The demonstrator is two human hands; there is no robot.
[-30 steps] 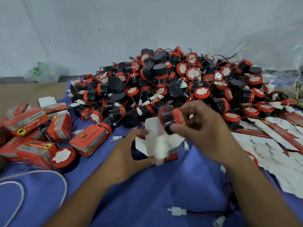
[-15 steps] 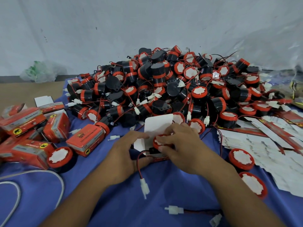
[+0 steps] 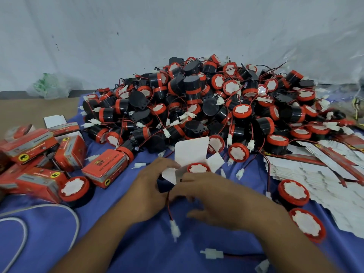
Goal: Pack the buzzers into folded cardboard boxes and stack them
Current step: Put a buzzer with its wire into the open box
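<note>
An open red cardboard box [image 3: 192, 152] stands on the blue cloth with its white flaps up. A red-faced buzzer [image 3: 198, 168] sits inside it. My left hand [image 3: 149, 186] grips the box from the left side. My right hand [image 3: 212, 196] lies against the box's front, thumb at the edge just below the buzzer, fingers blurred and spread low. The buzzer's red-black wire hangs out between my hands and ends in a white connector [image 3: 174, 228] on the cloth.
A big pile of black-and-red buzzers [image 3: 206, 99] fills the back. Several packed red boxes [image 3: 39, 154] lie at the left, flat unfolded cartons [image 3: 315, 174] at the right. Loose buzzers [image 3: 73, 189] [image 3: 293, 191] [image 3: 307, 223] flank my hands. A white cable [image 3: 19, 223] curves at the lower left.
My right hand brought the buzzer down from the air into the open box, then let go of it and slid toward me. The wire and connector now trail out in front.
</note>
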